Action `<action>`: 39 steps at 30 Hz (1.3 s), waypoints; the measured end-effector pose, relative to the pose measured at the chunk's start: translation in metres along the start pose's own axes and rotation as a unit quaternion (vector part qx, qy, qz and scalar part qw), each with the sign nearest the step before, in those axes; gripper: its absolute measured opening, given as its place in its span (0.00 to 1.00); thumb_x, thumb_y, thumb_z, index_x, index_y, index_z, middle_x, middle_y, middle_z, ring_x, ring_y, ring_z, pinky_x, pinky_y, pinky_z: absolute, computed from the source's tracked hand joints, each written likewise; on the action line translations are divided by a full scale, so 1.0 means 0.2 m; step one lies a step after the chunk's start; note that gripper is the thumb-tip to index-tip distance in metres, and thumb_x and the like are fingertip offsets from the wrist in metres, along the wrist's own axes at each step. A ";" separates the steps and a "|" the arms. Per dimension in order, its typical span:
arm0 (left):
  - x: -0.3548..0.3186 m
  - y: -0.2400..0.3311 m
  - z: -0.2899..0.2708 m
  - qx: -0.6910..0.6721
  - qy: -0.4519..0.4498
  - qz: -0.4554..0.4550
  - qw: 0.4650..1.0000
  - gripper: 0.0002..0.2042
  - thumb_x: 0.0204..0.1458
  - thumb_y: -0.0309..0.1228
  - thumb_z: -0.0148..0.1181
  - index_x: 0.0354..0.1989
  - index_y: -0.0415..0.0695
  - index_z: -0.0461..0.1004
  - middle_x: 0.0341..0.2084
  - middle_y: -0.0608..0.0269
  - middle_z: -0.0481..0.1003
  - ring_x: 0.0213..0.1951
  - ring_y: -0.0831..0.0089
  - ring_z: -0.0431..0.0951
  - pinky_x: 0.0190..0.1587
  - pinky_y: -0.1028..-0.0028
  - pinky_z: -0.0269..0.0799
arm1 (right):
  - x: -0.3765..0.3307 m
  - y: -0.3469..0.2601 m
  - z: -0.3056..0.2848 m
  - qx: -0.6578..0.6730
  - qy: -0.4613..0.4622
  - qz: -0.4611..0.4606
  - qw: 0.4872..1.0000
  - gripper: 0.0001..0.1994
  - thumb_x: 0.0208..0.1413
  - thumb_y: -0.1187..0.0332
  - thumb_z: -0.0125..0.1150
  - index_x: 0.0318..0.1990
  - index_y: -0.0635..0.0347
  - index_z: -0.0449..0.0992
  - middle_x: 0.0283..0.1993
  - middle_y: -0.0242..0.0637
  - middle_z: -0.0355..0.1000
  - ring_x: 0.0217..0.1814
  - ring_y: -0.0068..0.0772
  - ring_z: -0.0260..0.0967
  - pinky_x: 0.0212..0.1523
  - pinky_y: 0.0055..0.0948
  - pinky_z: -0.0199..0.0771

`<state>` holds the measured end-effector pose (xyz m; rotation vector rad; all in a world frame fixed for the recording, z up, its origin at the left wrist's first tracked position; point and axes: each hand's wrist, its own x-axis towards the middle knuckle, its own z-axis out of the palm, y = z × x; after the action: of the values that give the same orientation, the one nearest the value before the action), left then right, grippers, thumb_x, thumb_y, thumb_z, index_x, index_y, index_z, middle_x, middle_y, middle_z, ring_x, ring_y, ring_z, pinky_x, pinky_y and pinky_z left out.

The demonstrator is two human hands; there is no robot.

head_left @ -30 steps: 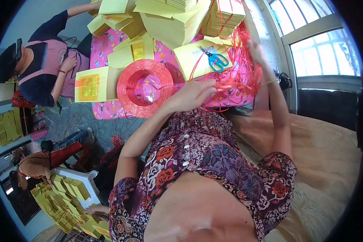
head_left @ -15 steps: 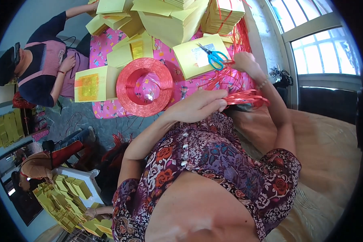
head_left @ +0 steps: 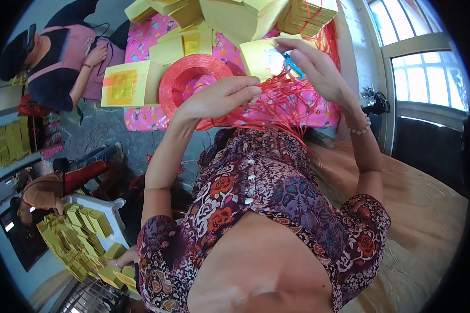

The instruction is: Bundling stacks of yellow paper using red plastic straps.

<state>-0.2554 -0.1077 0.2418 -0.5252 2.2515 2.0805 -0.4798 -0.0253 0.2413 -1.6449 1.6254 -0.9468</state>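
Bunched red plastic strips (head_left: 277, 96) run from my left hand (head_left: 222, 97), whose fingers are closed around their end, and trail loosely across the table toward the right. My right hand (head_left: 321, 70) is above blue-handled scissors (head_left: 296, 69), fingers stretched out and apart, partly covering them; whether it touches them I cannot tell. Beneath the scissors is a stack of yellow paper (head_left: 249, 56). Behind my left wrist lies a big roll of red plastic cord (head_left: 171, 86), its right side partly hidden by my hand.
A pink patterned tablecloth (head_left: 141, 119) covers the table. Yellow paper bundles (head_left: 235, 21) and a tied stack (head_left: 308, 18) stand at the back. Another person (head_left: 70, 57) is at the left edge. Farther lower left, another table holds yellow bundles (head_left: 73, 240). A window (head_left: 428, 73) is at right.
My left hand has moved up and left with the strips, now in front of the roll. My right hand has come off the strips at the right and reached over the scissors.
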 end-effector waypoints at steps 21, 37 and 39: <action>-0.27 -0.20 -0.07 -0.146 0.019 -0.103 0.984 0.14 0.60 0.42 0.41 0.27 0.46 0.63 0.15 0.78 0.56 0.16 0.88 0.53 0.17 0.84 0.48 | 0.13 0.07 -0.07 0.111 -0.010 0.061 0.992 0.20 0.60 0.58 0.48 0.33 0.69 0.75 0.22 0.22 0.66 0.25 0.11 0.57 0.26 0.17 0.59; -0.66 -0.46 -0.11 -0.174 0.053 -0.143 0.973 0.14 0.60 0.41 0.41 0.27 0.45 0.64 0.18 0.77 0.60 0.16 0.89 0.58 0.18 0.86 0.54 | 0.06 0.14 -0.16 0.155 0.074 0.205 0.963 0.20 0.59 0.53 0.49 0.16 0.48 0.65 0.11 0.16 0.51 0.12 0.09 0.41 0.15 0.16 0.37; -0.71 -0.45 -0.12 -0.188 0.077 -0.148 0.968 0.14 0.60 0.41 0.41 0.28 0.45 0.64 0.18 0.77 0.60 0.17 0.90 0.56 0.18 0.87 0.52 | 0.05 0.21 -0.19 0.151 0.009 0.211 0.966 0.20 0.59 0.53 0.49 0.16 0.49 0.66 0.11 0.16 0.51 0.12 0.10 0.42 0.14 0.16 0.38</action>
<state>-0.0924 -0.1034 0.1921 -1.0034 1.7010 2.3736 -0.5337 -0.0345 0.2274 -1.0342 1.6586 -0.9298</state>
